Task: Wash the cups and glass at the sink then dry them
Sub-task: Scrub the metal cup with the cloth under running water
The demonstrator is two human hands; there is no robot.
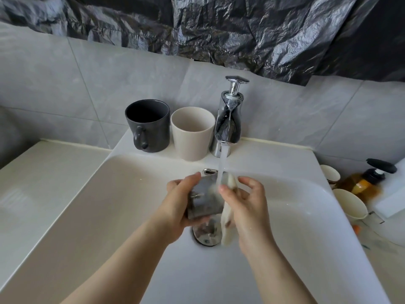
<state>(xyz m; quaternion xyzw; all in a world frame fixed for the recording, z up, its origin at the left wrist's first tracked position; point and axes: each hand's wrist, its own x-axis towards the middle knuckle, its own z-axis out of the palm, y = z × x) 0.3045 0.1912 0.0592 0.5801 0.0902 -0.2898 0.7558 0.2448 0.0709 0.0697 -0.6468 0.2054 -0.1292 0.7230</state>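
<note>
My left hand [178, 205] grips a clear glass [203, 198] over the middle of the white sink [131, 194], under the running water from the chrome tap [228, 126]. My right hand [245, 205] holds a wet cream cloth [228, 224] against the right side of the glass; the cloth hangs down toward the drain [207, 235]. A dark grey mug [149, 126] and a beige cup [192, 132] stand upright on the sink's back ledge, left of the tap.
At the right of the sink stand two cream cups [348, 202], an amber pump bottle [368, 183] lying tilted, and a white box [394, 194]. A pale counter [32, 183] runs to the left. Grey tiles and black plastic sheeting cover the wall behind.
</note>
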